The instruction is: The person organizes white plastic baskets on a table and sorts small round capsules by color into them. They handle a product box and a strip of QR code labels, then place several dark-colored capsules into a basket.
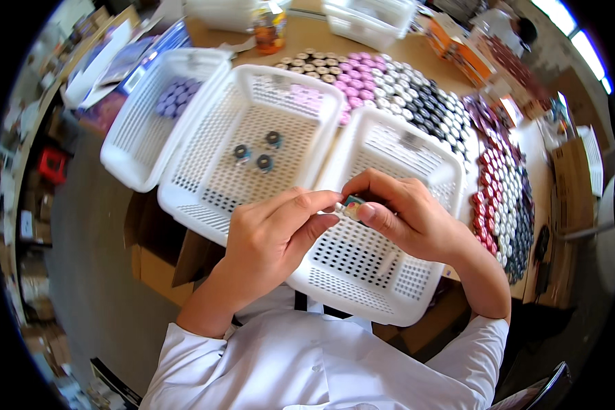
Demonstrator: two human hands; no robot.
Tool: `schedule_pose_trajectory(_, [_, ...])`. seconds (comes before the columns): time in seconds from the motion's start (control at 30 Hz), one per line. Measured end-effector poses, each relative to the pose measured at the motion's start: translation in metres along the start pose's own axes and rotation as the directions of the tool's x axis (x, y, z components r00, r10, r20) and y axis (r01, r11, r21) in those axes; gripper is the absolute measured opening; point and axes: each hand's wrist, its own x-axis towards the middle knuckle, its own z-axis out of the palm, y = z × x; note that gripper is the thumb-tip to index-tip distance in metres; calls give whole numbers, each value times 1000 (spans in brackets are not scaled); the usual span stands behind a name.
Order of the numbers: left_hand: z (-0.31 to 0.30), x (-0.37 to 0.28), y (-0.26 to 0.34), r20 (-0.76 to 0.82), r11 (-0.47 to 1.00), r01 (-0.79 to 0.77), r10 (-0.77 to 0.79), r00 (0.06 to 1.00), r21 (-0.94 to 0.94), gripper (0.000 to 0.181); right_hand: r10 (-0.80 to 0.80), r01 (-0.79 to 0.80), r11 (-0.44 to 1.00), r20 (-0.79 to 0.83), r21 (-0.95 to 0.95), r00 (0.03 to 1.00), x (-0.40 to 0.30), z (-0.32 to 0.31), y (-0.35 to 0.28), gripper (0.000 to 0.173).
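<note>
Between thumb and fingers, my right hand (407,215) holds a small object with a colourful printed wrapper (352,205). The thumb and forefinger of my left hand (282,230) meet its left end, on a small pale part; whether they grip it is hard to tell. Both hands are over the near right white perforated plastic basket (369,302). In the middle basket (189,197) lie three small dark-topped round pieces (264,163) with holes in their centres. The left basket (133,177) holds a cluster of purple round pieces (178,97).
Rows of round pieces, pink (356,82), black (429,110) and red (487,197) among them, cover the table behind and right of the baskets. A bottle of orange-red liquid (269,31), white tubs (369,23) and an orange box (458,48) stand behind. A person (502,28) is at the far right.
</note>
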Motion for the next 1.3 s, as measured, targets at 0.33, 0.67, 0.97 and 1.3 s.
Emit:
schedule_pose_trajectory(0.33, [-74,-39,-69,-68,999,35,-35,997,3,17,111,-104,994,420,-38,901,120,42,-34,35])
schedule_pose_trajectory(0.67, [-103,-52,-119,-354,967,125,-39,934,224,19,179,199,645,400,-737,899,195,99,24,43])
schedule_pose_trajectory(0.97, [-102,-68,-134,-476,960,115,21,879,254,12,117,359,422,443,-833,889,198,172,67,48])
schedule_pose_trajectory(1.3, [-84,-50,-92,-241,996,67,-78,967,-52,30,224,-352,854,341,382,913,151,101,-7,65])
